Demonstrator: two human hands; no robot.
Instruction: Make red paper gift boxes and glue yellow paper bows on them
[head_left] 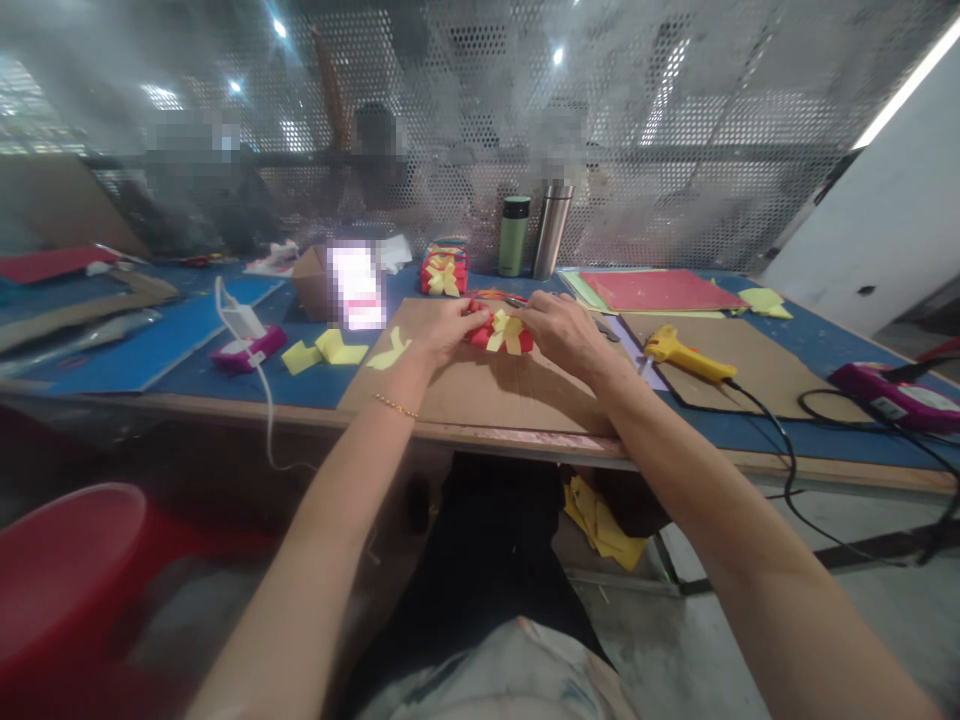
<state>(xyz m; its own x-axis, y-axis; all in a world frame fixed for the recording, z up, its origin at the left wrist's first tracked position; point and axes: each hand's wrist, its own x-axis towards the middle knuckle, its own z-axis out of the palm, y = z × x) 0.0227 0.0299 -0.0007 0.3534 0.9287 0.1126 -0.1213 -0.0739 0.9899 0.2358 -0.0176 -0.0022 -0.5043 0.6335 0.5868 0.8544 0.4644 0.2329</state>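
Note:
A small red piece with a yellow paper bow (505,334) on its front lies on the brown cardboard sheet (480,395) in front of me. My left hand (448,328) grips its left side, thumb and fingers closed on the red part. From the other side, my right hand (561,328) has its fingers closed at the right end of the bow, and the fingertips are partly hidden. Just behind the hands lies something with red-orange handles (499,295), perhaps scissors. A yellow paper strip piece (390,350) rests near my left wrist.
A similar red item with a yellow bow (444,272) stands farther back, near a green bottle (514,238) and a steel flask (553,232). To the right are a yellow glue gun (690,355) with a black cord and red paper (660,290). A purple power strip (249,350) sits left.

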